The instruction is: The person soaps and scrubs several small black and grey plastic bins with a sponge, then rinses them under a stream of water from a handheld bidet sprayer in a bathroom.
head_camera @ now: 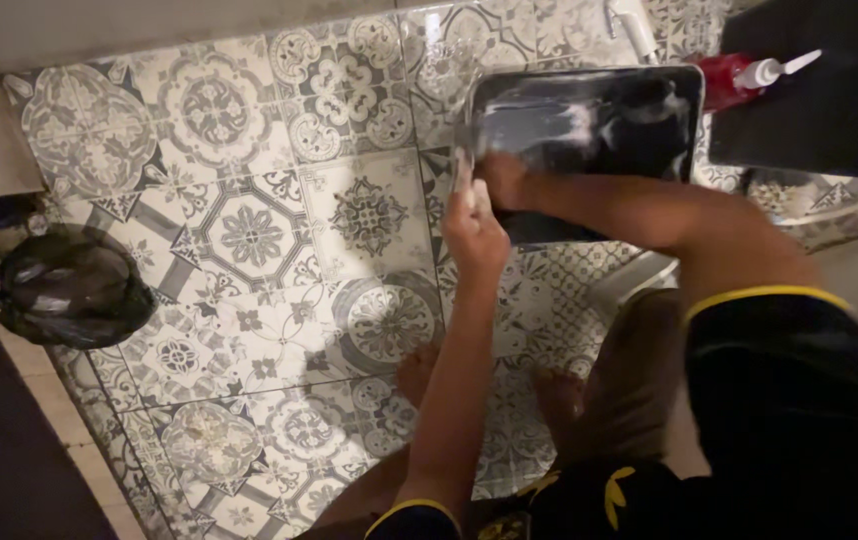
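A dark rectangular tray [639, 110] smeared with white soap foam stands tilted on the patterned tile floor [249, 230]. My left hand [476, 232] reaches up from below and grips the tray's lower left edge, with a pale strip showing above the fingers. My right hand [505, 180] comes in from the right and presses against the tray's lower left corner, fingers curled. It is blurred, and whether it holds anything I cannot tell. My bare feet [419, 372] rest on the tiles below the tray.
A tied black rubbish bag [69, 285] lies at the left. A red bottle with a white nozzle [739, 78] stands right of the tray beside a black box [829, 90]. A white pipe [635, 28] runs behind the tray.
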